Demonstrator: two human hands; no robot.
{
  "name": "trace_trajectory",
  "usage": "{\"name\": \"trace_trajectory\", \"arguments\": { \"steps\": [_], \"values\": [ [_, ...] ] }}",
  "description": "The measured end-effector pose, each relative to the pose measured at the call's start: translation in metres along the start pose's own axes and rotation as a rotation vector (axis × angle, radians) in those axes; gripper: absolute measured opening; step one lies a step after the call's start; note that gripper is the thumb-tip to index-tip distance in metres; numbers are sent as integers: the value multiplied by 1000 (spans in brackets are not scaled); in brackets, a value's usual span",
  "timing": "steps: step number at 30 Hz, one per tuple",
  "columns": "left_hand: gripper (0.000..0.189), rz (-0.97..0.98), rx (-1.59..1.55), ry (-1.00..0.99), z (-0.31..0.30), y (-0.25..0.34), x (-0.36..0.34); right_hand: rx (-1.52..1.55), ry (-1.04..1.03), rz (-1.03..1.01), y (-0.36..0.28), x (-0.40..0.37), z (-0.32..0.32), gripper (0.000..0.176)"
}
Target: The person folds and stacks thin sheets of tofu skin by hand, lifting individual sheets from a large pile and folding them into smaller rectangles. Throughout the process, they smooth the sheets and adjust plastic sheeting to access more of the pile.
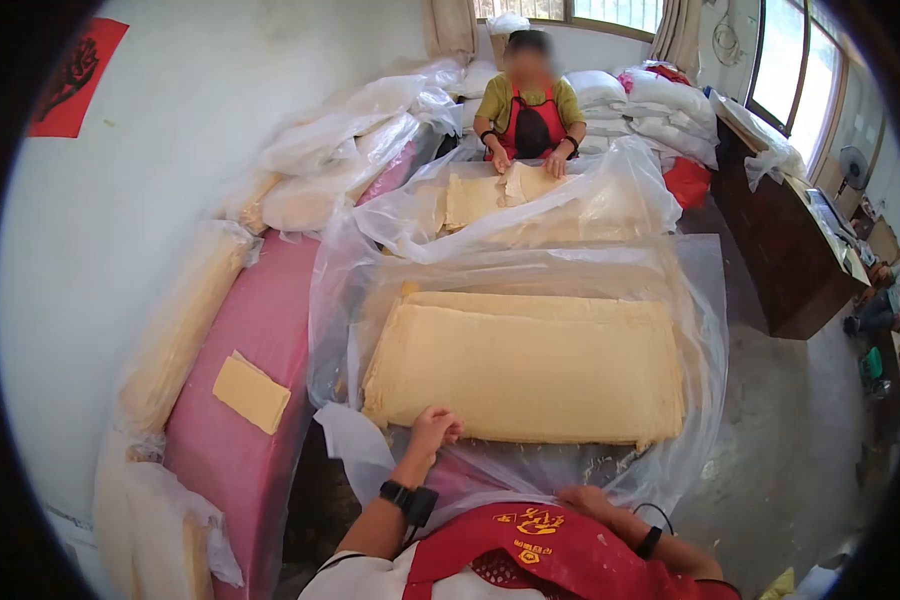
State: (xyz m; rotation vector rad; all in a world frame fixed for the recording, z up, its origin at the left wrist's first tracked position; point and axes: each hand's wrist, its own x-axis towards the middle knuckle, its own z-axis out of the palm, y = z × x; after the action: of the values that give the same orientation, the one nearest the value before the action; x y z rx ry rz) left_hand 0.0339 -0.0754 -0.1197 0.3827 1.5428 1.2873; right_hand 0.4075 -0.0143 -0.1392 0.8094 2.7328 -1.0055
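In front of me lies a thick stack of large, pale yellow sheets [530, 370] with ragged edges, resting on clear plastic film [703, 330]. My left hand [436, 429] is at the front left edge of the stack, its fingers curled together; what they hold, if anything, is hidden. Low beside my red apron [535, 545], my right hand [585, 500] is close to the front of the plastic, and its fingers are mostly hidden. Both wrists wear black bands.
Across the table another person [532, 115] handles smaller yellow sheets [475, 203]. A folded yellow piece [251, 391] lies on the pink surface [225, 470] at left, beside plastic-wrapped rolls [185, 320]. White sacks [660, 105] are piled behind; a dark cabinet [770, 230] stands right.
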Motion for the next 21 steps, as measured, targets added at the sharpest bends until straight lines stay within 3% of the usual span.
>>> {"name": "trace_trajectory", "arguments": {
  "steps": [2,3,5,6,8,9,11,14,17,19,21],
  "values": [
    [24,99,-109,232,-20,-19,-4,248,62,-61,14,-10,11,35],
    [24,83,-112,236,-30,-23,-3,253,47,-53,13,-11,9,35],
    [34,389,249,663,-51,-28,1,217,-115,8,6,-10,-12,35],
    [34,382,248,671,-62,-28,6,217,-125,5,-2,-8,-29,35],
    [38,711,921,1068,-83,-24,16,267,-241,21,-17,-1,-56,36],
    [38,708,926,1078,-89,-21,19,269,-246,11,-14,3,-53,36],
    [40,550,838,852,-105,-15,21,235,-273,-16,-3,10,-46,36],
    [38,538,872,771,-115,-14,21,385,-238,-51,9,12,-31,37],
    [36,500,815,740,-116,-11,22,281,-362,46,-11,23,-60,36],
    [38,505,788,763,-120,-8,23,258,-345,-22,-21,37,-80,36],
    [39,411,512,738,-128,-8,28,221,-323,-94,-35,54,-104,36]
  ]
}}
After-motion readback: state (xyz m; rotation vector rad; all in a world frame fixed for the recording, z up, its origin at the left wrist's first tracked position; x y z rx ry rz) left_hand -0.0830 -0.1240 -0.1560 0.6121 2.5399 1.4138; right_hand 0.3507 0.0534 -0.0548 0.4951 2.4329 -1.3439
